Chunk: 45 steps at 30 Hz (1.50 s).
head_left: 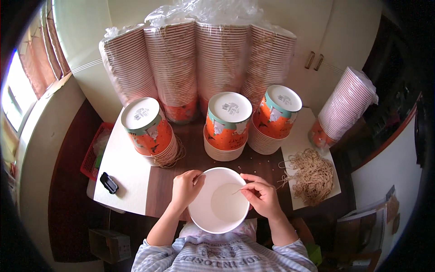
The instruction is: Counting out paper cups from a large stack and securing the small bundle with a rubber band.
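A white paper bucket (203, 206) is tilted with its mouth toward me, in front of my body at the table's near edge. My left hand (185, 188) grips its left rim, thumb on the upper side. At the right rim my right hand (263, 196) pinches a thin piece of tan string (237, 191) between thumb and forefinger, its loose end hanging over the bucket's opening. The other right fingers rest around the outside of the rim. A tangled heap of the same string (312, 177) lies on a white board to the right.
Upside-down orange buckets stand in stacks at left (147, 136), middle (228, 136) and right (277, 122). Behind them rise several plastic-wrapped stacks (222, 59). Another wrapped stack (346, 106) leans at right. A black case (108, 183) lies at left, near a red basket (93, 156).
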Motion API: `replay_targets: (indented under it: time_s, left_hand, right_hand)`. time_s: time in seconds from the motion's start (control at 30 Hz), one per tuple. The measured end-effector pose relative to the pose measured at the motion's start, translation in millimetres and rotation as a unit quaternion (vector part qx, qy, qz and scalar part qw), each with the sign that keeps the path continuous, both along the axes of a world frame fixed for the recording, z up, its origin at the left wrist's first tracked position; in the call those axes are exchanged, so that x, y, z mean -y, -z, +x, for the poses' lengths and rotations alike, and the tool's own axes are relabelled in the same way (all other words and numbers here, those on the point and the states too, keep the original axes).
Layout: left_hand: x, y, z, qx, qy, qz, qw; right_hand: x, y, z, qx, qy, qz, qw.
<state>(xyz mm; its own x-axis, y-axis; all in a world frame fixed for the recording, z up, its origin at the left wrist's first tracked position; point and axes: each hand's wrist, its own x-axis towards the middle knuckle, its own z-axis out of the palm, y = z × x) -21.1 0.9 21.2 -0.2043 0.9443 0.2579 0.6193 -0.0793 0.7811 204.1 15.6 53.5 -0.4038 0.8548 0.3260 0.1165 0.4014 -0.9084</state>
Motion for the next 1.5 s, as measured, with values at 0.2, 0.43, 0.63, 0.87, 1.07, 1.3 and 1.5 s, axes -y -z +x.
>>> replay_targets:
  time_s: [0.2,0.43,0.63,0.87,1.07,1.3,1.5]
  left_hand:
    - [-4.7,3.5,4.9,-0.03,-0.014,-0.001,0.999]
    - [-5.7,13.3,5.1,-0.121,-0.039,0.024,0.992]
    - [-11.6,9.7,6.6,-0.146,-0.027,-0.002,0.989]
    - [-15.8,8.8,5.7,-0.137,-0.026,-0.063,0.988]
    - [-18.5,14.9,4.4,-0.109,-0.002,-0.031,0.994]
    - [-15.7,13.5,3.6,-0.061,0.034,-0.005,0.998]
    - [-3.8,3.4,0.7,0.031,0.106,-0.046,0.993]
  right_hand:
    - [-0.7,4.3,1.5,0.006,0.001,-0.013,1.0]
    - [-0.3,7.6,-4.0,0.017,-0.009,0.007,1.0]
    - [0.1,9.9,-8.6,0.02,-0.005,0.06,0.998]
    - [0.9,10.0,-10.3,0.025,-0.013,0.047,0.999]
    - [-2.6,15.5,-9.3,0.017,0.001,0.068,0.998]
    - [-20.0,16.0,2.1,0.075,0.016,0.06,0.995]
    - [-45.4,12.8,10.0,0.186,0.101,0.197,0.957]
